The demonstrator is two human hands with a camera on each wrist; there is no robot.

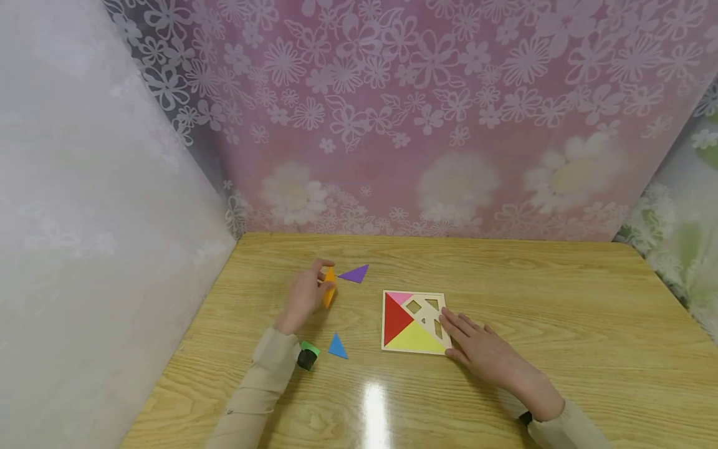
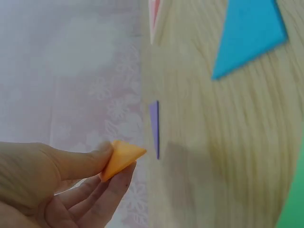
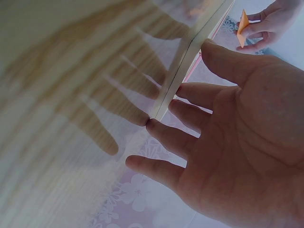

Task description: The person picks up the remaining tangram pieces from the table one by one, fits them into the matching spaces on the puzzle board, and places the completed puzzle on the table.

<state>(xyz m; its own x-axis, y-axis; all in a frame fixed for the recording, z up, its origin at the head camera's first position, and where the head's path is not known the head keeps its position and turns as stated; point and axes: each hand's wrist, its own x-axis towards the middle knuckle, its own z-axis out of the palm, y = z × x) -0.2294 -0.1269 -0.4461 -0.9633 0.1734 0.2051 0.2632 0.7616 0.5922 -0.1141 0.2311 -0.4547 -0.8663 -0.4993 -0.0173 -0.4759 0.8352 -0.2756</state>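
Note:
My left hand (image 1: 305, 293) pinches an orange tangram piece (image 1: 330, 288) between thumb and fingers. It is raised off the table in the left wrist view, where the orange piece (image 2: 122, 159) stands tilted. Just right of that hand lies a purple triangle (image 1: 356, 274). My right hand (image 1: 485, 350) rests with extended fingers at the right edge of a wooden tangram tray (image 1: 416, 353); in the right wrist view the fingertips (image 3: 152, 124) touch its side. Red (image 1: 396, 319), yellow (image 1: 417, 338) and pink (image 1: 400, 297) pieces sit in the tray, beside several cut-out holes.
A blue triangle (image 1: 338, 347) lies on the wooden table (image 1: 505, 268) between the left forearm and the tray. By the left cuff is a green piece (image 1: 310, 347), partly covered by the black wrist camera (image 1: 306, 358). Flowered cloth (image 1: 392, 156) hangs behind the table.

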